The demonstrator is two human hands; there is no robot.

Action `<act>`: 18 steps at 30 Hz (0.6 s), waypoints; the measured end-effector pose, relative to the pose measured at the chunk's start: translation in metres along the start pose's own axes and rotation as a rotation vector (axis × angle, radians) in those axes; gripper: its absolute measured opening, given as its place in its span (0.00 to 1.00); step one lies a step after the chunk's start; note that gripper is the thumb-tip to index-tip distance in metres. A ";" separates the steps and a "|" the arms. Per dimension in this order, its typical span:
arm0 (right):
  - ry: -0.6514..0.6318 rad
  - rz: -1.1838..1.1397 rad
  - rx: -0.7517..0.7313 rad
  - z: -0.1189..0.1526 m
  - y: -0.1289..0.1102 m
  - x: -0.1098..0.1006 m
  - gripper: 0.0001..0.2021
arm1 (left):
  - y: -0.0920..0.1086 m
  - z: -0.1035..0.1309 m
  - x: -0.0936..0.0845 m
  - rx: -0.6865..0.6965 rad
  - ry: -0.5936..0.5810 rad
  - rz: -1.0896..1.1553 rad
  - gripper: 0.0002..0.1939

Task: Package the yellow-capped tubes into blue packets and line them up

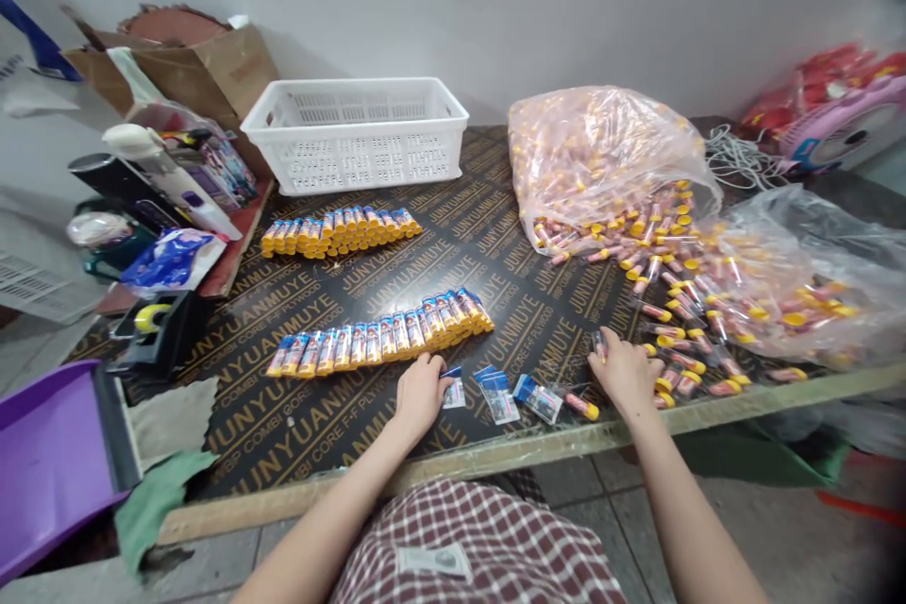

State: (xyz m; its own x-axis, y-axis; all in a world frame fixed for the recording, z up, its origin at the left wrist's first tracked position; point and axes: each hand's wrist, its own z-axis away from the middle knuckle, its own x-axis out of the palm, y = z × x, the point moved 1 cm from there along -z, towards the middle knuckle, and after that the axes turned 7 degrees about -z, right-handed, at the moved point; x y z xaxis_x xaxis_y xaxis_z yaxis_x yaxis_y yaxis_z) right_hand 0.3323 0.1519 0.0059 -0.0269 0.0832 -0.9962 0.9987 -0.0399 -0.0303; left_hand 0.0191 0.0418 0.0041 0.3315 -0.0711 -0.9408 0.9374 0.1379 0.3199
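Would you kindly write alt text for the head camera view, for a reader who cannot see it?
Two bare hands work on a dark plywood table: the left hand rests on a small blue-topped packet, the right hand reaches among loose yellow-capped tubes spilling from a plastic bag. Two rows of packed tubes and a white basket lie behind.

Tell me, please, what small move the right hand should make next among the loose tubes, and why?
Probably close the right hand on one loose yellow-capped tube and carry it to the small empty sleeve that the left hand touches. Two more sleeves lie between the hands unfilled, while the near row of packed tubes ends just above the left hand.
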 end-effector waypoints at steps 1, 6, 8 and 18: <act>0.018 -0.023 -0.010 0.002 -0.002 -0.001 0.22 | -0.001 0.000 0.000 -0.012 0.007 0.039 0.05; 0.144 -0.493 -0.145 0.012 -0.023 -0.013 0.25 | -0.004 0.008 -0.002 -0.130 0.020 0.428 0.06; 0.123 -0.716 -0.190 0.018 -0.037 -0.018 0.26 | -0.005 0.015 0.000 -0.168 0.036 0.540 0.07; -0.119 -1.096 -0.314 0.058 -0.105 -0.029 0.14 | -0.009 0.041 0.003 0.038 0.068 -0.094 0.12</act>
State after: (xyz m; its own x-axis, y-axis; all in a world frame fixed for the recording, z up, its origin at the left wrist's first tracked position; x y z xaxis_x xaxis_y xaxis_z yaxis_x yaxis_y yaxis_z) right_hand 0.2260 0.0957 0.0336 -0.8760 -0.1758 -0.4492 0.4023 0.2473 -0.8814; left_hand 0.0158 -0.0006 0.0033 0.2349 -0.0145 -0.9719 0.9678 0.0960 0.2325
